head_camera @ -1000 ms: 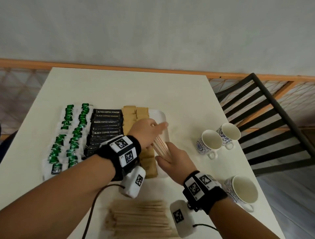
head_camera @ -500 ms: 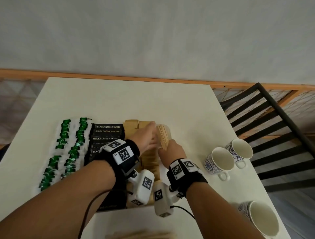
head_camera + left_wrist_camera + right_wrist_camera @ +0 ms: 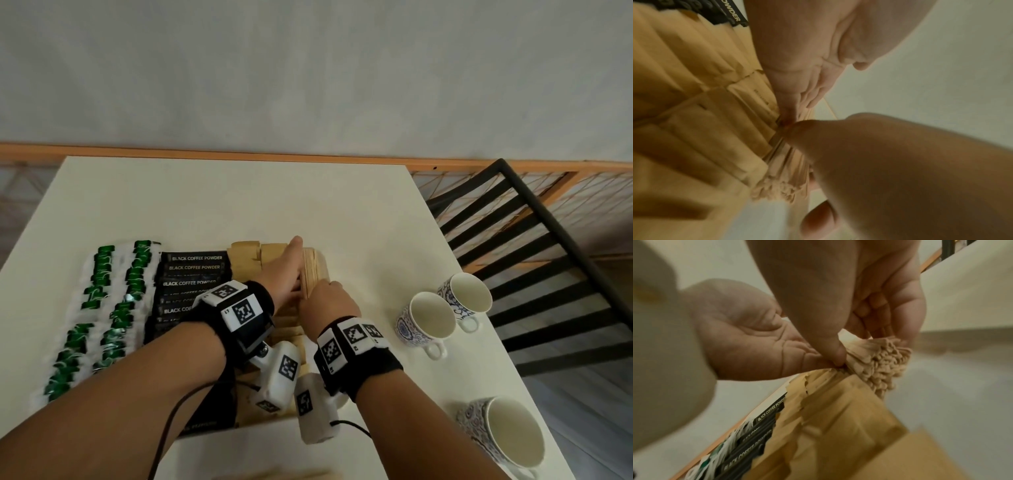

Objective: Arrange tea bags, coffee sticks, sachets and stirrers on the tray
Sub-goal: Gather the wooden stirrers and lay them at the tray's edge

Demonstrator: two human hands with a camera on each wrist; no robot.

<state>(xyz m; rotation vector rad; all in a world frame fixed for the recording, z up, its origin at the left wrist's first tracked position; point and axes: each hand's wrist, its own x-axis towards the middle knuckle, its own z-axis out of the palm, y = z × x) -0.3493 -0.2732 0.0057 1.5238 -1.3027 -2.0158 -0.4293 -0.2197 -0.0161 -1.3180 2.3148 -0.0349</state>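
**Stirrer bundle going in on the right side of the tray**

Both hands are on one bundle of wooden stirrers [image 3: 311, 274] at the far right end of the tray [image 3: 325, 274]. The right hand [image 3: 329, 301] has its fingers and thumb curled round the near end of the bundle; in the right wrist view the cut ends [image 3: 881, 363] fan out just below the thumb. The left hand [image 3: 284, 270] is flat with straight fingers, palm laid against the left side of the stirrers, sitting between them and the brown sachets [image 3: 255, 260].

The sachets run in overlapping rows down the middle of the tray, touching the bundle's left side. Left of them is a column of black coffee sticks [image 3: 195, 270] marked BLACK COFFEE POWDER, and further left two columns of green-and-white tea bags [image 3: 102, 291], a bit blurred.

All of this sits on a pale table [image 3: 239, 205]. Off to the right, well apart from the tray, stand two patterned cups [image 3: 445, 311] touching each other, with a third cup [image 3: 507, 442] nearer. More stirrers [image 3: 281, 475] lie at the near edge.
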